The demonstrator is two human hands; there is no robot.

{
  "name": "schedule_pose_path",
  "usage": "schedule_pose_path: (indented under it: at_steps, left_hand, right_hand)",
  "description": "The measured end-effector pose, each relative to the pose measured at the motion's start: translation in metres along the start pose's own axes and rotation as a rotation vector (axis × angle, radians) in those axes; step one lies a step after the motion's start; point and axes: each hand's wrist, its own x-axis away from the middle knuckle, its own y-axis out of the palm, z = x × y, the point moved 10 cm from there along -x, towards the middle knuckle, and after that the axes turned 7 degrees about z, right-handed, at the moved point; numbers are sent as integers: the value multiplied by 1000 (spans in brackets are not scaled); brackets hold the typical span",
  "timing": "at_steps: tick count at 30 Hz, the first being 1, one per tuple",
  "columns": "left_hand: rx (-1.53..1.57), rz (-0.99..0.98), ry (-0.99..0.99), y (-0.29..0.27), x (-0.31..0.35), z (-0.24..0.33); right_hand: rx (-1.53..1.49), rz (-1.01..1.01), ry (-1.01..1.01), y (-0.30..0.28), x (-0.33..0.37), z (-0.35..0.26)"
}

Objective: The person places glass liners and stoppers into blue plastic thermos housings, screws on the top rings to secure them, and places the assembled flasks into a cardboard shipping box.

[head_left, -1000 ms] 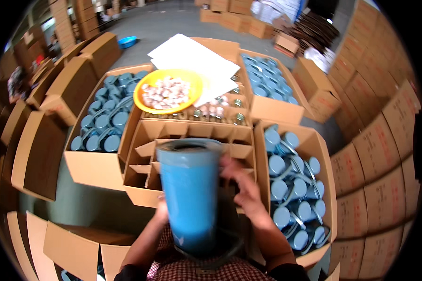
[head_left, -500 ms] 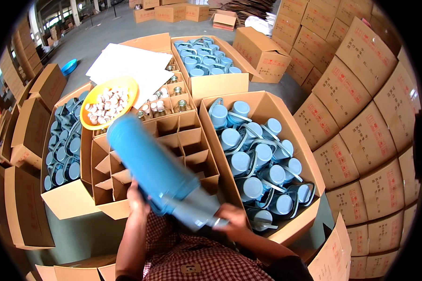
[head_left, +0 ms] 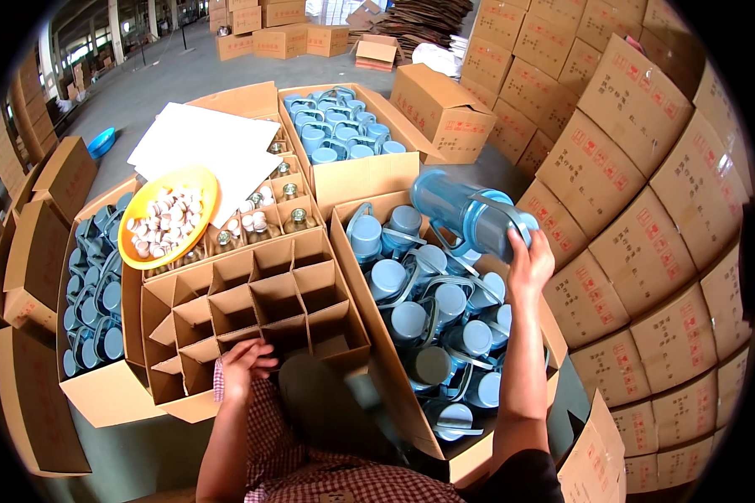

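Observation:
My right hand (head_left: 530, 261) grips a blue translucent plastic thermos flask (head_left: 446, 205) by its lid end, at the handle. The flask is tilted nearly on its side above the far right corner of the right-hand carton (head_left: 558, 335). Inside that carton stand several similar flasks (head_left: 408, 320) with pale blue lids and loop handles. My left hand (head_left: 245, 362) holds nothing; its fingers are loosely bent and apart, over the near edge of the divided carton (head_left: 184, 408). The cardboard compartments nearest me hold nothing that I can see.
A yellow bowl (head_left: 127, 243) of small whitish caps rests on the divided carton, beside white sheets (head_left: 201, 138) and glass-necked bottles (head_left: 299, 220). More cartons of blue flasks stand left (head_left: 101, 285) and behind (head_left: 335, 126). Stacked cartons (head_left: 629, 243) form a wall at right.
The flask has moved from in front of me to over the right carton, now in my right hand alone. My left hand has let go of it. The view has shifted slightly.

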Motion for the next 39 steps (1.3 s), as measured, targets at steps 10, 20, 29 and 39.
schedule_pose_path:
  at_steps: [10, 20, 29, 39]
  left_hand:
    - [2, 378, 49, -153, 8, -19]
    - [-368, 635, 72, -260, 20, -53]
    - [-1243, 391, 552, -191, 33, -23]
    - [-1523, 153, 539, -168, -1, -50]
  right_hand:
    - [535, -474, -130, 195, 4, 69]
    - [420, -493, -40, 223, 39, 57]
    - [-386, -894, -167, 190, 209, -82]
    - [-94, -1259, -609, 196, 401, -127]
